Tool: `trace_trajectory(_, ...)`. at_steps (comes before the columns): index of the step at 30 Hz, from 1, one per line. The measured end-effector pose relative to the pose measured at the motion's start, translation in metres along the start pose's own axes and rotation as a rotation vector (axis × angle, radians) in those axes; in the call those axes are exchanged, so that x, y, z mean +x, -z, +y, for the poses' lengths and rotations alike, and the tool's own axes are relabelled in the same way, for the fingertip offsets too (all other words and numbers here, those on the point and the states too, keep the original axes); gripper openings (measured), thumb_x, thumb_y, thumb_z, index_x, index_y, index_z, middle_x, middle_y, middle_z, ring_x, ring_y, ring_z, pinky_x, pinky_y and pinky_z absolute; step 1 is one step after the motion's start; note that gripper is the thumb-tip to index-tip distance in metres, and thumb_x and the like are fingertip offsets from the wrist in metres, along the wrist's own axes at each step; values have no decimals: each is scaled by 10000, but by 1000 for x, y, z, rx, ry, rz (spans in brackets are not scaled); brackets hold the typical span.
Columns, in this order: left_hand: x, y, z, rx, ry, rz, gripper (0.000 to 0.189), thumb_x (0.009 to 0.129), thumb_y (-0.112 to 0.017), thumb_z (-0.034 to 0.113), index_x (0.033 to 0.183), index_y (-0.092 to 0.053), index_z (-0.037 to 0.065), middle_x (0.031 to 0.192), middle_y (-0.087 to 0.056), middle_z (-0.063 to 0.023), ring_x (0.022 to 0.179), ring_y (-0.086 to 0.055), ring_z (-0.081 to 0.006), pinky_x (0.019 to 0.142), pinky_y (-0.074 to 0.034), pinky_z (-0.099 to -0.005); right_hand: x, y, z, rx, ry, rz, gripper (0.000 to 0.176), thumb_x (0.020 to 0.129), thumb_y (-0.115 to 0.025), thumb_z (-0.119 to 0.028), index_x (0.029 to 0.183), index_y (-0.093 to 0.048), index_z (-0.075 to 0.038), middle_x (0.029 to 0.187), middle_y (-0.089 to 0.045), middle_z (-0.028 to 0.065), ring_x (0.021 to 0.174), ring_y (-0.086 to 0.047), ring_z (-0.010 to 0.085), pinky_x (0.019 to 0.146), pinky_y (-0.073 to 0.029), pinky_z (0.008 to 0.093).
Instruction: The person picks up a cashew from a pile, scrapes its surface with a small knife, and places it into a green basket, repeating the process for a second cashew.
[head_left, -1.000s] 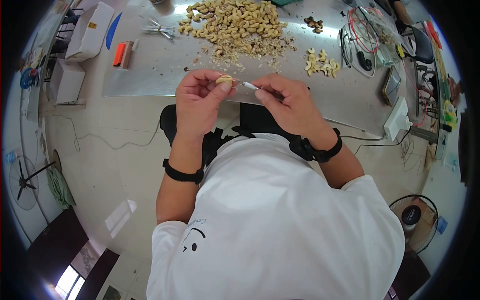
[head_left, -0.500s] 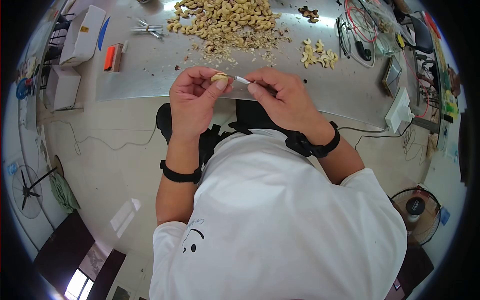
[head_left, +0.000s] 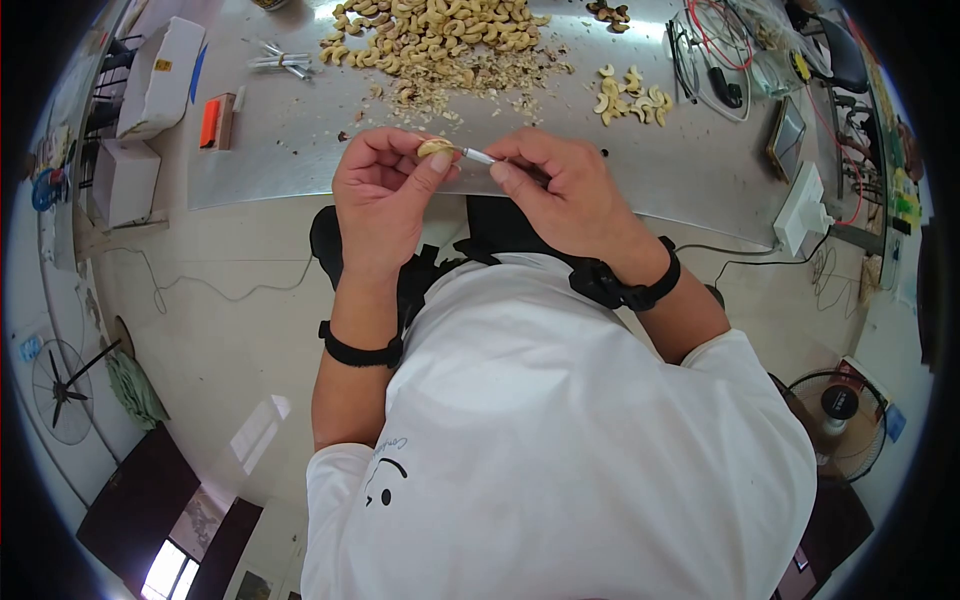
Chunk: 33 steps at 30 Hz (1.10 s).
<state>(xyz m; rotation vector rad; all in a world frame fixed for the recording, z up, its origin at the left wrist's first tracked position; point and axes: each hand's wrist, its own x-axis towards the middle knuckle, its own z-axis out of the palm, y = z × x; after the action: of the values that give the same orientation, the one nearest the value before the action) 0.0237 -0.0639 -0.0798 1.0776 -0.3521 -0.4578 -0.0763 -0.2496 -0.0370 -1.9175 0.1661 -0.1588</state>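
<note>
A metal table (head_left: 270, 160) stretches ahead, its near edge passing beneath 2 bare hands, a heap of cashews (head_left: 440, 30) beyond, pale flakes (head_left: 430, 95) scattered on its near side. The left hand (head_left: 382, 205) and right hand (head_left: 575, 195) have room sideways between a power strip (head_left: 800, 210) at far right and an orange-faced box (head_left: 210, 124) at left. Right fingers clamp a slim silver-handled tool (head_left: 478, 155), tip at the nut, contact too small to confirm; left thumb and fingers pinch 1 cashew (head_left: 434, 148) above the table's edge, close tool work apparently underway, calling for a steady pinch and short, controlled strokes away from the thumb
</note>
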Motion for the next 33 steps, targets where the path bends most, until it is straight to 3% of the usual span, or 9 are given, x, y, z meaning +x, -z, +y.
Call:
trace_trajectory(3,0,-1,-1,30,-3,5,204,936,-691,-93,1076,-588,14,1076,-711,-139,957,-729,-211,829,-622,-331,0,0,2,-4,-13,2,91,930,-678,-68,985,-700,0,758,-674,139,651,-658,255,615,-516,354)
trace_trajectory(12,-1,-4,3,49,54,-13,194,947,-688,-77,1080,-580,13,1077,-710,-130,969,-739,-224,826,-621,-319,-2,-9,18,-53,151,272,119,926,-690,-57,1028,-721,-3,845,-706,149,679,-681,265,626,-538,359)
trace_trajectory(18,0,-7,3,34,64,33,199,942,-694,-76,1079,-584,19,1079,-710,-126,962,-735,-209,825,-631,-319,-5,-2,15,32,126,112,95,920,-701,-51,999,-719,-1,807,-690,129,655,-660,252,606,-520,340)
trace_trajectory(30,1,-15,8,205,9,69,239,890,-764,-66,1046,-599,9,991,-727,-95,849,-696,-109,751,-583,-223,-6,-2,7,10,75,103,92,919,-692,-55,991,-718,-3,785,-686,133,647,-657,251,606,-511,346)
trace_trajectory(33,0,-11,7,229,10,36,237,899,-744,-86,1047,-594,21,1061,-719,-120,890,-728,-160,798,-625,-287,-7,-4,10,34,62,123,92,919,-690,-54,991,-718,-4,787,-690,136,650,-663,254,608,-513,348)
